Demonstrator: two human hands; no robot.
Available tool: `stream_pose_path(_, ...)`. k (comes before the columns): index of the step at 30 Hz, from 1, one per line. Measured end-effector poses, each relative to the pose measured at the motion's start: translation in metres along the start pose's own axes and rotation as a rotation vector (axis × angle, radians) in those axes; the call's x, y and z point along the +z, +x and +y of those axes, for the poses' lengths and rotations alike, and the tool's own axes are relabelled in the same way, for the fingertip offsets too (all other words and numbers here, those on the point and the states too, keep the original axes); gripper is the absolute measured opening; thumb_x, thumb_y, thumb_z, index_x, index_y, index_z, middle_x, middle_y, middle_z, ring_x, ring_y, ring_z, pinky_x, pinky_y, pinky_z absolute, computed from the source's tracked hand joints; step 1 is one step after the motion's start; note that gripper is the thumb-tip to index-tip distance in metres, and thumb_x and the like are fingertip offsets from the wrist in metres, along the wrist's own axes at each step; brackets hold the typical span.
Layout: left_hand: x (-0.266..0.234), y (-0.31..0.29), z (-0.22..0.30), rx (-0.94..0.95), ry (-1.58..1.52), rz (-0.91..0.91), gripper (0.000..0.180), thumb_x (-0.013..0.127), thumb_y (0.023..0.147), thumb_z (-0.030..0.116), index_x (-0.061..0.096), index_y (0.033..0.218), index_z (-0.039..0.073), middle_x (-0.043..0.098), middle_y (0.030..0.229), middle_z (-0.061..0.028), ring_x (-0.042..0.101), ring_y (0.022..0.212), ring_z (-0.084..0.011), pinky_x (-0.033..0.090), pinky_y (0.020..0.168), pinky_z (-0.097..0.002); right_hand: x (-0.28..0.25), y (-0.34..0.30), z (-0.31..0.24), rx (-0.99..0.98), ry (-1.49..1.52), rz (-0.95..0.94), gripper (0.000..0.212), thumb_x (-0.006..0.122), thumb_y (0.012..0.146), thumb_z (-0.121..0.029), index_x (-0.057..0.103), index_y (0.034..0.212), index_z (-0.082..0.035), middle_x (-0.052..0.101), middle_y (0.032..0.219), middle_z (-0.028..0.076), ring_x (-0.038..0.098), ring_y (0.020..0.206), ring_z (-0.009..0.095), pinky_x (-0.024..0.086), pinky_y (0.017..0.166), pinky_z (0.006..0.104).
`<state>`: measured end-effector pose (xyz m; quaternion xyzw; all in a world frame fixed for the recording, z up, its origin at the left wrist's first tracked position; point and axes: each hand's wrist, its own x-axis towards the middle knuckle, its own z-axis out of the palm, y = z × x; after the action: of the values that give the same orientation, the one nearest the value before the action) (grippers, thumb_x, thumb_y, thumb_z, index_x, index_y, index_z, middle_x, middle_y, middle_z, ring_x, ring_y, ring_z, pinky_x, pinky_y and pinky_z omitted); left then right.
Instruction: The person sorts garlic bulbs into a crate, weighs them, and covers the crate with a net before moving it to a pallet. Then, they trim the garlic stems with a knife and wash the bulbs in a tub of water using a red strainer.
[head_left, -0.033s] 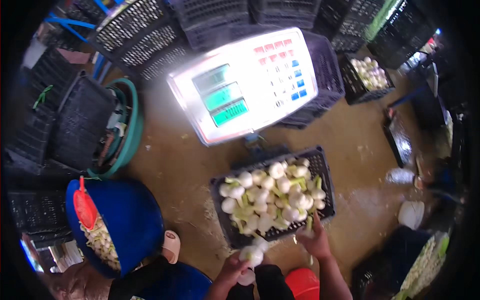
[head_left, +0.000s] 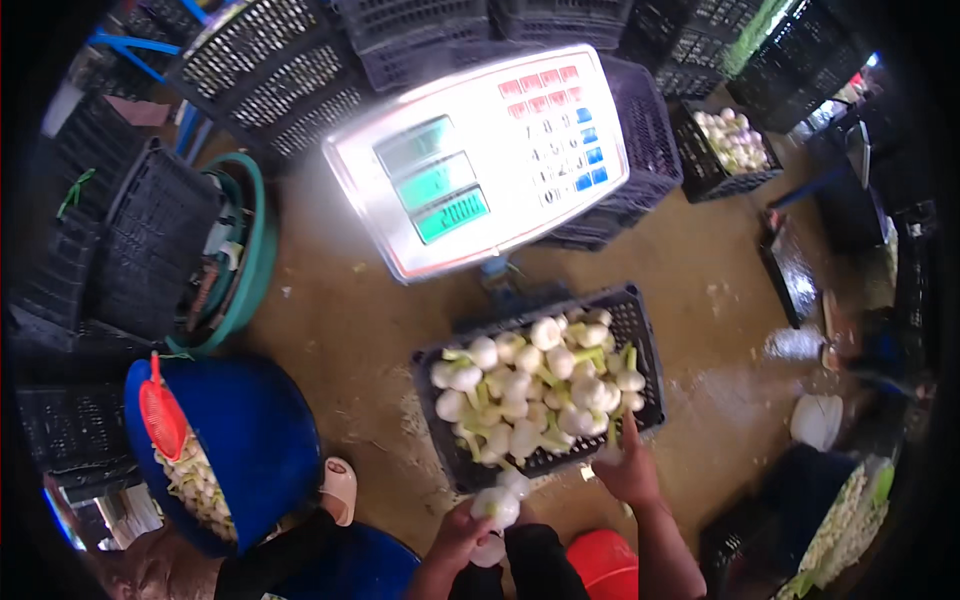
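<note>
L hand [head_left: 458, 535] has its grip closed on white round bulbs [head_left: 497, 508] just nearside of black plastic mesh crate [head_left: 641, 345] heaped w/ white, green-stemmed bulbs [head_left: 515, 385]; R hand [head_left: 632, 478] is at crate's near rim, grip unclear (blur); no clear chg vs prev. frame bar view shift, so crate load looks same.

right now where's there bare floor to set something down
Brown floor shows, mostly bare, between the blue tub and the bulb crate, and between that crate and the dark tray to its right. It's crowded at the crate's near edge, with the left hand, right hand and red bucket, and beyond the crate, where the scale and stacked crates stand.
</note>
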<state>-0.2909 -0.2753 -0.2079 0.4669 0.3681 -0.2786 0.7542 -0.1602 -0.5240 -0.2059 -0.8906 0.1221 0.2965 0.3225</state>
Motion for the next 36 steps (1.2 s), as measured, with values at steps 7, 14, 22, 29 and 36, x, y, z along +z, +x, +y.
stream_pose_path(7,-0.018,-0.005,-0.023,0.043,-0.238,0.029,0.037,0.067,0.074,0.017,0.052,0.105,0.003,0.055,0.074,-0.001,0.042,0.049,-0.0045,0.036,0.045,-0.0202,0.009,0.079,-0.041,-0.195,-1.172,-0.23,0.081,0.059,0.068,-0.027,0.022,0.14,-0.018,0.065,0.086,0.011,0.065,0.077,0.027,0.052,0.069,0.0386)
stream_pose_path(14,-0.014,0.035,-0.008,0.065,-0.1,0.086,0.034,0.066,0.073,0.011,0.052,0.103,0.004,0.056,0.08,-0.0013,0.047,0.058,-0.0049,0.039,0.05,-0.0211,0.009,0.105,-0.06,-0.032,-1.059,-0.509,0.076,0.058,0.073,-0.033,0.026,0.138,-0.014,0.063,0.105,0.013,0.063,0.091,0.027,0.048,0.08,0.0361)
stream_pose_path(22,0.018,0.125,0.034,0.18,-0.105,-0.021,0.08,0.066,0.075,0.012,0.016,0.135,0.0,0.057,0.08,-0.0051,0.05,0.063,-0.0091,0.039,0.051,-0.0219,0.003,0.14,0.014,0.105,0.146,-0.622,0.096,0.066,0.076,-0.028,0.0,0.142,-0.005,0.034,0.136,0.018,0.044,0.115,0.027,0.04,0.092,0.0331)
stream_pose_path(29,0.039,0.184,0.031,0.006,-0.685,-0.201,0.03,0.063,0.076,0.032,0.055,0.09,0.007,0.052,0.071,-0.0011,0.045,0.053,-0.0084,0.034,0.044,-0.0225,0.004,0.12,0.043,0.305,0.93,-0.644,0.07,0.059,0.079,-0.013,0.02,0.138,-0.013,0.048,0.118,0.012,0.059,0.091,0.025,0.053,0.071,0.0379)
stream_pose_path(36,0.043,0.189,0.032,-0.013,-0.548,0.007,0.038,0.058,0.078,0.025,0.042,0.11,0.013,0.048,0.071,-0.0007,0.041,0.047,-0.0075,0.028,0.035,-0.0226,-0.001,0.145,0.041,0.412,0.843,-0.886,0.06,0.058,0.078,-0.014,0.029,0.13,-0.013,0.053,0.104,0.011,0.059,0.086,0.025,0.054,0.061,0.0393)
